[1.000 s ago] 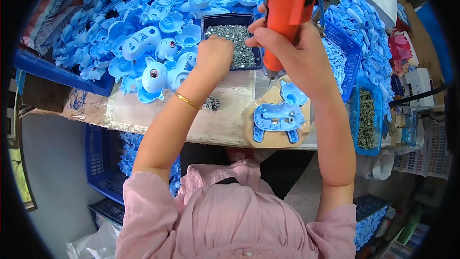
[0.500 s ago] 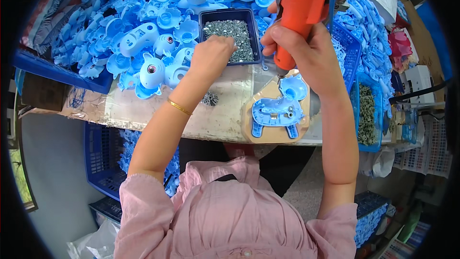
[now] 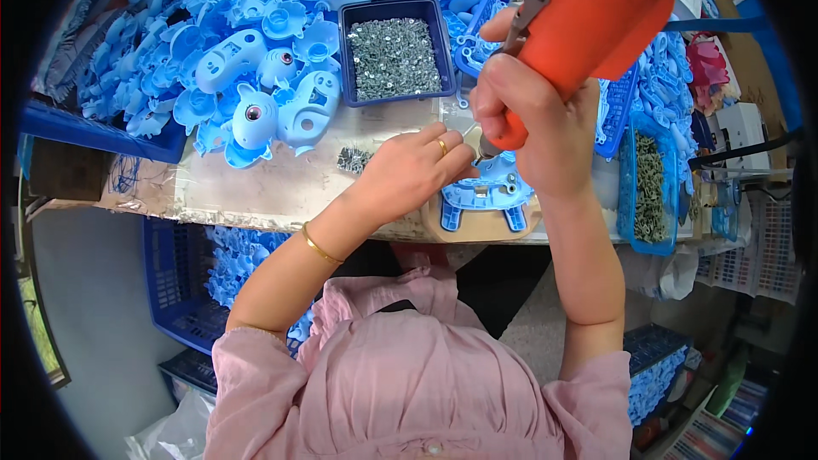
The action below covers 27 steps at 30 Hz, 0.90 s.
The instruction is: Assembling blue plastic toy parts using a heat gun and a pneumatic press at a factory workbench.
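My right hand (image 3: 541, 111) is wrapped around an orange electric screwdriver (image 3: 579, 25), tilted with its tip down at the left. Under that tip lies a light blue plastic animal-shaped shell half (image 3: 486, 196), open side up, on a tan board (image 3: 520, 228). My left hand (image 3: 417, 166) reaches over the shell's left side, thumb and fingers pinched together by the screwdriver tip. Whatever sits in the pinch is too small and covered to name. Part of the shell is hidden behind both hands.
A dark blue tray (image 3: 396, 102) of small metal screws stands behind my left hand; a small screw pile (image 3: 354, 159) lies nearer. Blue plastic parts (image 3: 230, 60) heap up at the back left. A light blue bin (image 3: 639, 221) of metal pieces stands at the right.
My left hand has come out of the screw tray and moved right and nearer, to the screwdriver tip. The screwdriver has tilted and come down over the shell.
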Available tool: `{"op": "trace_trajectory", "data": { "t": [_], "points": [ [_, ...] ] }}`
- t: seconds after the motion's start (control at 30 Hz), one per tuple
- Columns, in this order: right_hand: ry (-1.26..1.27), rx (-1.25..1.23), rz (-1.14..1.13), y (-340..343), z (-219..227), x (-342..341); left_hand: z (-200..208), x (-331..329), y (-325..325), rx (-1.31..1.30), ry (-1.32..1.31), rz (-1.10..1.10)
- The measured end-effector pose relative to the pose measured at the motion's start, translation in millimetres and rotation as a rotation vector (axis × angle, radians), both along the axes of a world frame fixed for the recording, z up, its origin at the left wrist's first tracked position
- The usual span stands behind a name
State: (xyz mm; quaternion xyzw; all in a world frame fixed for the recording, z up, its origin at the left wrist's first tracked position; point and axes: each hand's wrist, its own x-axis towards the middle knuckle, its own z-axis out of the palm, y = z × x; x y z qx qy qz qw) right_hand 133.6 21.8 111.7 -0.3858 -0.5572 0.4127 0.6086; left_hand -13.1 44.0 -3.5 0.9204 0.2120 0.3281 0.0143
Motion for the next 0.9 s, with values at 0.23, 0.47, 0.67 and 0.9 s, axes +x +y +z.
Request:
{"op": "trace_trajectory", "data": {
  "t": [0.23, 0.47, 0.67, 0.9],
  "points": [
    [0.020, -0.001, -0.006, -4.2, -3.9, 1.3, -1.3, 4.4, -8.5, -0.037, -0.048, 0.001],
    [0.037, -0.008, 0.025, -7.1, -8.4, 4.7, -13.5, 8.5, -20.2, -0.183, -0.126, 0.028],
    [0.020, -0.091, 0.031, -9.6, -23.5, 7.8, -6.0, 0.2, -17.5, -0.227, -0.090, 0.070],
    [0.056, -0.073, 0.033, -4.5, -55.4, 1.5, -16.8, -3.3, -23.7, -0.264, 0.024, 0.075]
  ]
}}
